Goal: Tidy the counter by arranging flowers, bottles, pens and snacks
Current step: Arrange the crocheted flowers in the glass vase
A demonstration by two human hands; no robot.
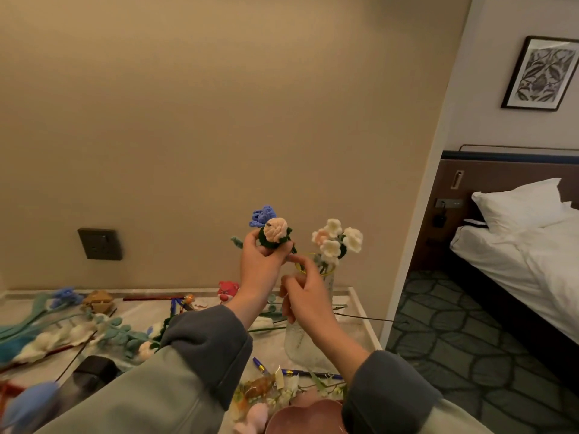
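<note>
At mid-frame the left hand (262,265) grips a peach flower (276,230) and a blue flower (262,215). The right hand (304,297) curls in front of the vase (297,344); I cannot tell what it holds, if anything.

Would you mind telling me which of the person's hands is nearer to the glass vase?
Right. The right hand is in front of the neck of the glass vase; the left hand is higher and to its left, gripping a peach flower.

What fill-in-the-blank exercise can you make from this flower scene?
The left hand grips a peach flower and a second flower coloured ___.
The white flowers stand in a glass vase at the counter's ___ end.
The pillow on the bed is ___.
Missing: blue; right; white.
</note>
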